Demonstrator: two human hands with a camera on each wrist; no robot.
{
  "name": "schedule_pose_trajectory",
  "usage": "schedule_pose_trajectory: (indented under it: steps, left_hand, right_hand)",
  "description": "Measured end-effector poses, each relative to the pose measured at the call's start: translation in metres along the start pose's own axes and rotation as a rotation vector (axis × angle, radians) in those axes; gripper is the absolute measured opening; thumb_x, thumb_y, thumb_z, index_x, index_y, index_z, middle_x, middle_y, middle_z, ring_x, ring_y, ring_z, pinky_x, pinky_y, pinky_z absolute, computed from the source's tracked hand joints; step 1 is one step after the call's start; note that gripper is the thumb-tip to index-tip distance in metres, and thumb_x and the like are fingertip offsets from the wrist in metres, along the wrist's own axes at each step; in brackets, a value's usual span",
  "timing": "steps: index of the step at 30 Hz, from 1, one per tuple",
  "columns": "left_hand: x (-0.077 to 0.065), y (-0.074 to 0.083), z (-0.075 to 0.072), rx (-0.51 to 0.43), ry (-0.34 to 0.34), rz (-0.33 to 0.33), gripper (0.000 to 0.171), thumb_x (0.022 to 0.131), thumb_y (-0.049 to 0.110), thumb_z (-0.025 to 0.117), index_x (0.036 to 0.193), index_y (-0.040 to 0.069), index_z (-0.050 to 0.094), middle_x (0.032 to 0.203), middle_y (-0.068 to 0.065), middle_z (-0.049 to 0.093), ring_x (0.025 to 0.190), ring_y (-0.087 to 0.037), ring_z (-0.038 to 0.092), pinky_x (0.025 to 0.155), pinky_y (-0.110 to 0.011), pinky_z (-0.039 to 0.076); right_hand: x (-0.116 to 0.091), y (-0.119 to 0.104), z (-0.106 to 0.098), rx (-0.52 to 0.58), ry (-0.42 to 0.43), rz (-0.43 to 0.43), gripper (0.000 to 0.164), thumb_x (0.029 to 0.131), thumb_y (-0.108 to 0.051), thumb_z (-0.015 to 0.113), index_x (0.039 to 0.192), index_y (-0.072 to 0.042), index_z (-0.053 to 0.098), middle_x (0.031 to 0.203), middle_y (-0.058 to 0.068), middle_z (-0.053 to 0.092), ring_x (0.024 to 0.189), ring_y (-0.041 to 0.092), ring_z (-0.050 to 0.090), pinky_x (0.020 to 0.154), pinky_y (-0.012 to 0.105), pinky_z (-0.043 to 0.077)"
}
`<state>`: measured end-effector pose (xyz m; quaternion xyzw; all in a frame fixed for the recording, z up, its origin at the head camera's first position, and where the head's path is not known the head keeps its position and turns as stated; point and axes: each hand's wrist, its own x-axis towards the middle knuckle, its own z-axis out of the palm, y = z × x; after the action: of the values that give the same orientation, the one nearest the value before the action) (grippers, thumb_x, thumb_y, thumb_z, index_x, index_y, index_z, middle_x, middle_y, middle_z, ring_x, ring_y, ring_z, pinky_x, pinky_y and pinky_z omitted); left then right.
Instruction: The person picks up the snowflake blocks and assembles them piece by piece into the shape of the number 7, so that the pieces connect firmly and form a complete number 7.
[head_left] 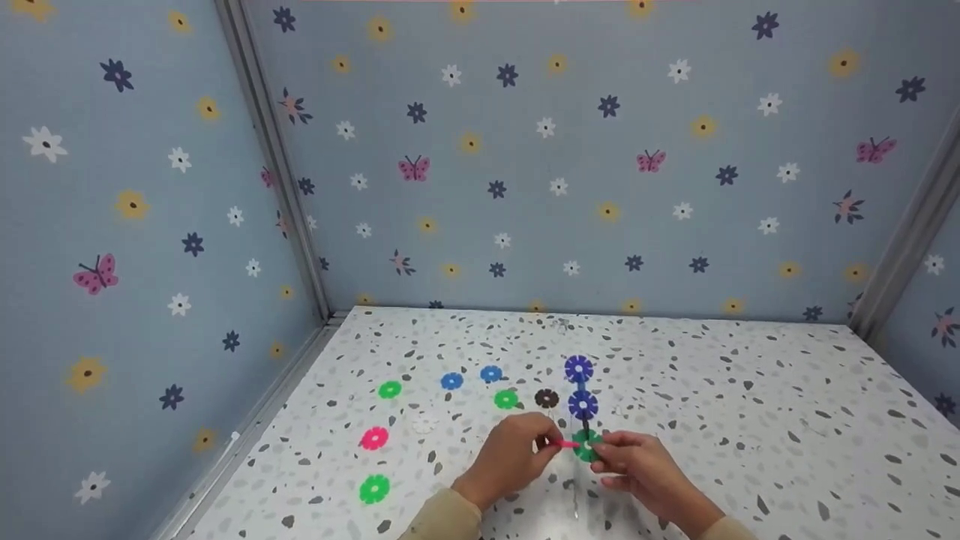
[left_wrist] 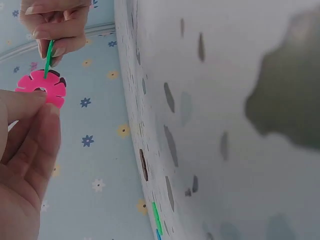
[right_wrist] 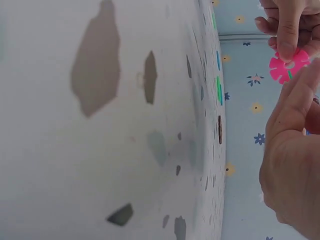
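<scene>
Between thumb and fingers, my left hand [head_left: 514, 450] pinches a pink notched disc [left_wrist: 57, 91], seen almost edge-on in the head view. My right hand [head_left: 646, 471] grips a green notched disc [head_left: 581, 453] by its right side. The pink disc's edge meets the green one's left edge, and in the left wrist view the two overlap at right angles. A dark disc [head_left: 586, 427], edge-on, links the green disc to a purple disc [head_left: 574, 406]. Beyond it, a blue piece [head_left: 581, 386] leads to a second purple disc [head_left: 571, 369] at the far end of the chain.
Loose discs lie on the speckled table [head_left: 750, 420] to the left: several green [head_left: 367, 491], two blue [head_left: 446, 383], one pink [head_left: 367, 439], one pale [head_left: 424, 426] and one dark brown [head_left: 540, 400] near the chain. Flower-patterned panels [head_left: 525, 217] stand behind and at both sides.
</scene>
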<state>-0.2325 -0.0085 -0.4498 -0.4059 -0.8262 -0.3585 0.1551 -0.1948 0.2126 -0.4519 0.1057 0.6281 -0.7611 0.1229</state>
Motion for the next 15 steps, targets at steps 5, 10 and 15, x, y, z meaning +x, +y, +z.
schedule_pose_trajectory:
  steps: [5,10,15]
  left_hand:
    - [-0.003,0.002,0.003,0.043,0.049,0.046,0.011,0.084,0.007,0.077,0.085,0.015,0.071,0.081,0.010,0.067,0.078,-0.003,0.058,0.069,-0.013,0.047]
    - [-0.002,0.001,0.004,0.009,0.075,0.055,0.012,0.083,0.004,0.078,0.085,0.013,0.069,0.081,0.007,0.066,0.079,-0.002,0.058,0.070,-0.014,0.049]
    - [0.001,0.002,0.007,-0.065,0.056,0.056,0.012,0.083,0.002,0.077,0.085,0.012,0.069,0.081,0.006,0.066,0.077,-0.001,0.058,0.068,-0.016,0.050]
  right_hand:
    - [-0.001,0.002,0.002,-0.055,0.045,-0.007,0.008,0.095,-0.003,0.063,0.102,0.001,0.062,0.082,0.010,0.067,0.072,0.016,0.065,0.062,0.029,0.057]
    - [-0.002,-0.003,0.006,-0.061,0.048,-0.036,0.002,0.096,0.001,0.060,0.096,0.001,0.061,0.078,0.010,0.062,0.066,0.015,0.059,0.061,0.029,0.056]
    - [-0.003,-0.008,0.006,-0.080,0.034,-0.048,0.006,0.095,0.004,0.058,0.092,0.000,0.060,0.074,0.009,0.059,0.061,0.013,0.056,0.057,0.026,0.054]
